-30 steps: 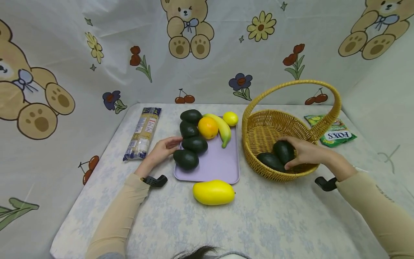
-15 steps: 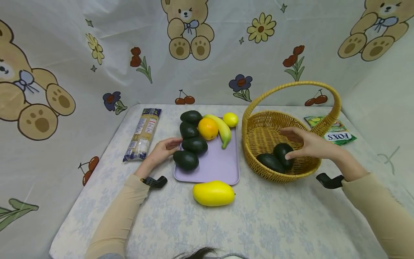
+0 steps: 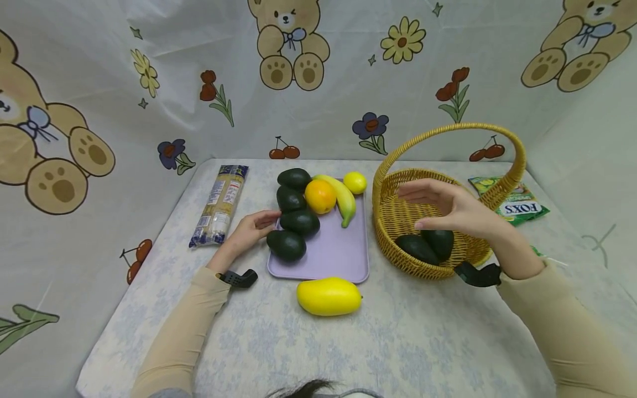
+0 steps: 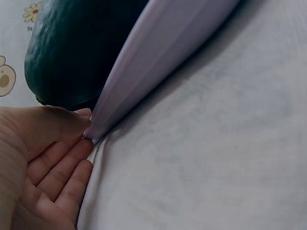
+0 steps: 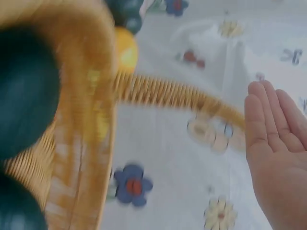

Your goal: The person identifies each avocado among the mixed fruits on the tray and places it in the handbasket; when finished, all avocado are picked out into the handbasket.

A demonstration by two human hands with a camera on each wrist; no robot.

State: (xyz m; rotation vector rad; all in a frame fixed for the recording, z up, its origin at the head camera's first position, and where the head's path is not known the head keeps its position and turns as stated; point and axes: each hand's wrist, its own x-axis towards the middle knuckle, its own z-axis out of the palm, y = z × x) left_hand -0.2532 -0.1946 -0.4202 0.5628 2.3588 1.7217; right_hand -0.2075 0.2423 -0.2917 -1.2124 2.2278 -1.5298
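Observation:
My left hand (image 3: 252, 229) is at the left rim of a lilac tray (image 3: 343, 251). In the left wrist view, its thumb and fingers (image 4: 72, 165) pinch the tray's edge beside a dark avocado (image 4: 76, 52). Several avocados (image 3: 286, 245) line the tray's left side, with an orange (image 3: 320, 197), a banana (image 3: 343, 199) and a lemon (image 3: 355, 182) near its back. Over a wicker basket (image 3: 398, 255), my right hand (image 3: 458, 207) is raised with fingers extended, holding nothing. Two avocados (image 3: 417, 249) lie inside the basket, one partly hidden by that hand.
In front of the tray lies a large yellow mango-like fruit (image 3: 329, 297). A long pack of noodles or pasta (image 3: 219, 205) is to the left. Behind the basket's right side is a green FOX'S bag (image 3: 520, 207). The basket's tall handle (image 3: 455, 127) arches overhead.
My right hand has let go of the avocado in the basket, lifted off it and moved left above the basket. The left hand has stayed at the tray.

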